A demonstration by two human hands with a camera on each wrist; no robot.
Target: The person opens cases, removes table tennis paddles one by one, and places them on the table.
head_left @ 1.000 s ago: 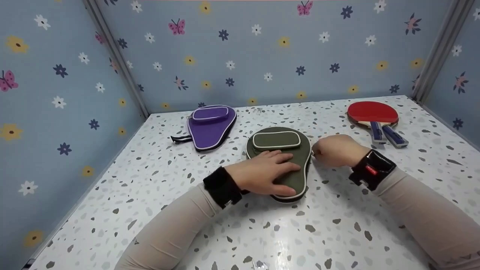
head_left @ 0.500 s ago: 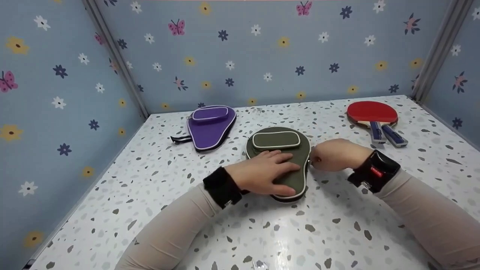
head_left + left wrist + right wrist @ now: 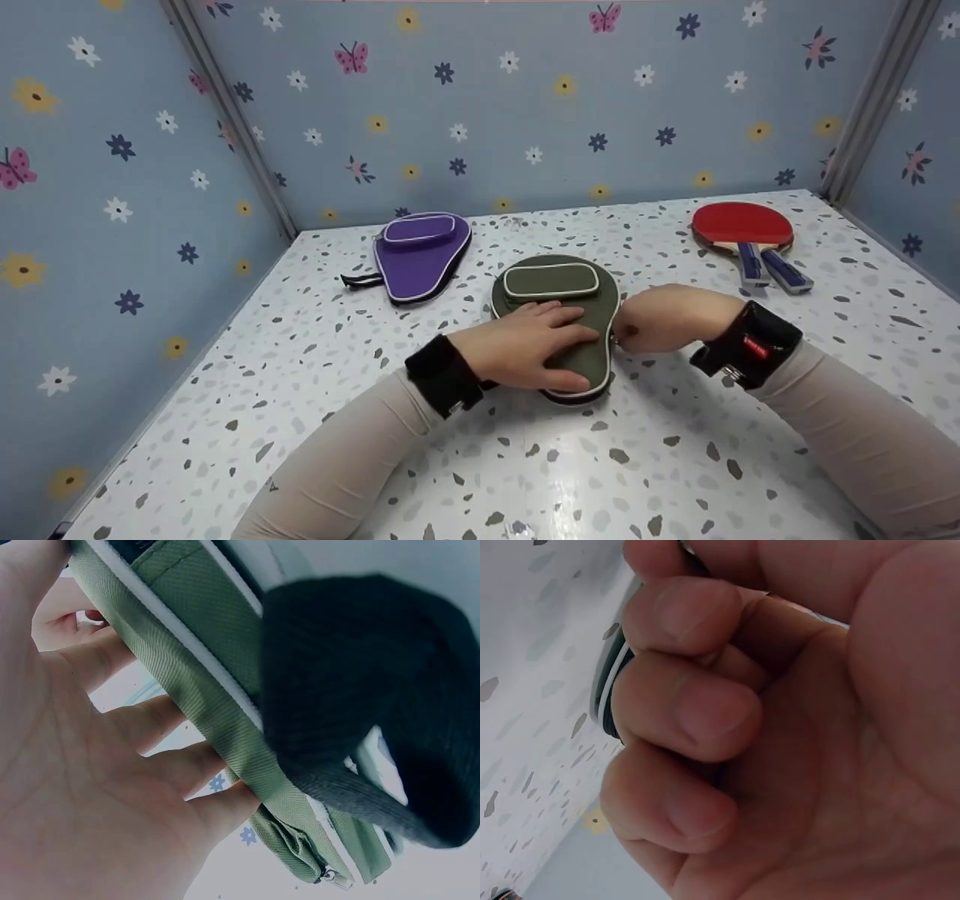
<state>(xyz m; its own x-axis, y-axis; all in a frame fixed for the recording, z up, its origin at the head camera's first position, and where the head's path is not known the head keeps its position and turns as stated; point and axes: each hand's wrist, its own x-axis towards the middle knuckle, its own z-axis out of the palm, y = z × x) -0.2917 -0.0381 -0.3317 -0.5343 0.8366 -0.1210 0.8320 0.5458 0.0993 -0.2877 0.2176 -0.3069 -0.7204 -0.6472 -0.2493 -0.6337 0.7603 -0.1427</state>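
An olive-green table tennis paddle case (image 3: 551,280) with white piping lies flat, its rounded end away from me. My left hand (image 3: 529,345) rests on top of it with fingers spread. In the left wrist view those fingers (image 3: 206,765) reach the case's side, and a dark fabric loop (image 3: 330,690) stands in front. Curled at the case's right edge, my right hand (image 3: 660,319) pinches a small zipper pull (image 3: 614,340). The right wrist view shows the curled fingers (image 3: 697,705), with the pull mostly hidden behind them.
A purple paddle case (image 3: 416,262) with a black strap (image 3: 361,280) lies at the back left. Two table tennis paddles (image 3: 742,223), red rubber up and blue handles forward, overlap at the back right. Flowered walls (image 3: 480,105) close off the speckled table (image 3: 360,450).
My right hand has slid toward me along the case's right edge with the zipper pull. The left hand has stayed in place on the case.
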